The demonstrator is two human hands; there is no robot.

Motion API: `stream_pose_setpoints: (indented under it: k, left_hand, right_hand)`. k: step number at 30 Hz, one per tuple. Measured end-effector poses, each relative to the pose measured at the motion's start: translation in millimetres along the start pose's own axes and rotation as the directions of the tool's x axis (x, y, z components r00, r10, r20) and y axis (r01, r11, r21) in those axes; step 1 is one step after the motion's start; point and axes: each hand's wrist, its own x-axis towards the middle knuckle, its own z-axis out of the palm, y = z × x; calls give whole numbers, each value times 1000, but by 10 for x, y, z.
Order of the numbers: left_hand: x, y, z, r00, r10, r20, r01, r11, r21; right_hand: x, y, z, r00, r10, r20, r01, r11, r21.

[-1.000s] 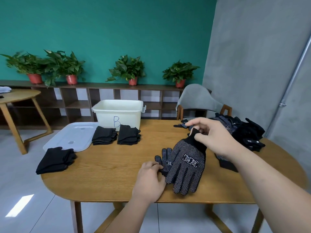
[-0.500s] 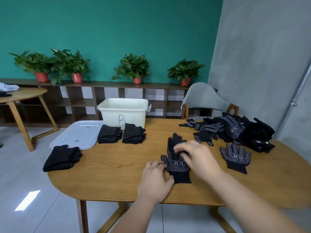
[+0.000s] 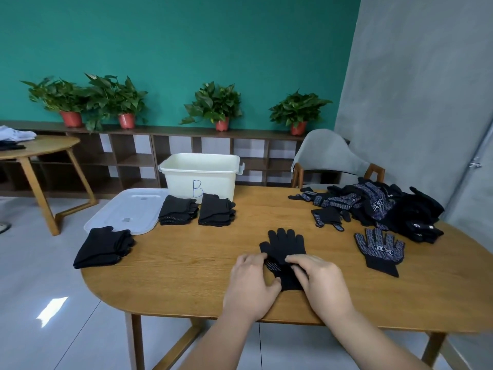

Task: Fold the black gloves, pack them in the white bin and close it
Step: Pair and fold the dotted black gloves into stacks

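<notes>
Table [image 3: 186,263], right hand [image 3: 324,284] on black gloves [image 3: 284,243]

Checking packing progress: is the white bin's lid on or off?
Off. The lid lies flat on the table beside the open white bin.

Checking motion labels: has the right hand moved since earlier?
Yes. The right hand came from beside the glove pile toward the near edge of the table, onto the glove.

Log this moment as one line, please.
stage: folding | left hand, right hand: holding gloves | bin: open, lid beside | stacks: three folded, unpacked
</notes>
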Motion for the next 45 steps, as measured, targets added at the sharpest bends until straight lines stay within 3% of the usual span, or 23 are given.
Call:
stream_pose_setpoints:
  k: [4, 15, 23, 29, 31, 35, 39, 43, 45]
  left_hand:
    - [-18, 18, -15, 996, -85, 18, 86, 994, -66]
    - [-13, 18, -20, 996, -91, 17, 91, 995, -45]
    - [-8, 46, -55, 998, 37, 49, -41, 995, 87]
    - [-5, 32, -25, 998, 44, 36, -48, 993, 112]
    - [4, 35, -10, 996, 49, 70, -61, 981, 183]
    - [15, 41, -13, 995, 40, 90, -61, 970, 235]
    - [20, 54, -20, 995, 32, 94, -53, 970, 239]
    - [35, 61, -20, 994, 19, 104, -43, 971, 237]
    - [34, 64, -18, 994, 16, 105, -41, 972, 233]
  right_hand:
    - [-75, 7, 69, 996, -45, 76, 47, 999, -26]
    - [-119, -51, 99, 973, -63, 222, 118, 962, -246]
    - [-136, -104, 2, 963, -12, 269, 65, 980, -190]
    - [160, -105, -82, 953, 91, 288, -73, 995, -73]
    - [302, -29, -12, 904, 138, 404, -121, 990, -66]
    - [582, 129, 121, 662, 257, 704, -161, 966, -202]
    - [798, 128, 173, 693, 303, 654, -141, 947, -289]
    - [842, 107, 324, 598, 335, 728, -114, 935, -336]
    - [852, 118, 399, 621, 384, 683, -112, 906, -408]
